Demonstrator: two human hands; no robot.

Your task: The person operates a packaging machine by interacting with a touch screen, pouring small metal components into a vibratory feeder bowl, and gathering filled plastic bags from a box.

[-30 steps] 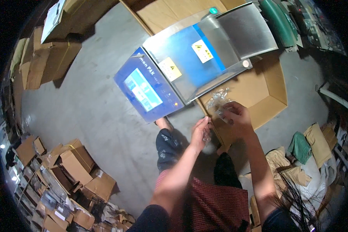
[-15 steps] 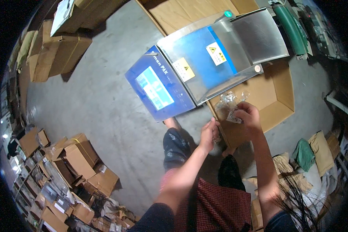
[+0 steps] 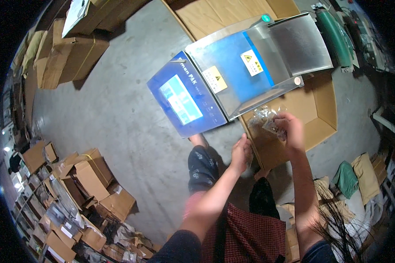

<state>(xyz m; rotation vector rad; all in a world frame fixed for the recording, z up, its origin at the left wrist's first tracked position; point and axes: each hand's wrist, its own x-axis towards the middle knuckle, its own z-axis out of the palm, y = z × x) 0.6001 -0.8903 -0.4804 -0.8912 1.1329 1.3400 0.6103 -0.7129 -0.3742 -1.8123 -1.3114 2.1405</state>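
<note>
My right hand, slightly smeared by motion, pinches a small clear plastic bag with dark bits in it, over the open cardboard box. More shiny clear bags lie or hang beside it, below the machine's lower edge. Just outside the box's near left edge is my left hand, closed with the thumb up. What its curled fingers hold is hidden, though a trace of clear plastic shows by them. Above both hands stands a packaging machine with a blue panel, a lit screen and a metal chute.
A second large carton lies behind the machine. A green roll sits at the upper right. Stacked cartons stand far left, with a cluttered rack of boxes at lower left. Sacks lie at lower right, on the grey floor.
The whole view has shifted slightly, with the machine a little farther right. My right hand has moved slightly right with the small bag. My left hand stays closed by the box edge.
</note>
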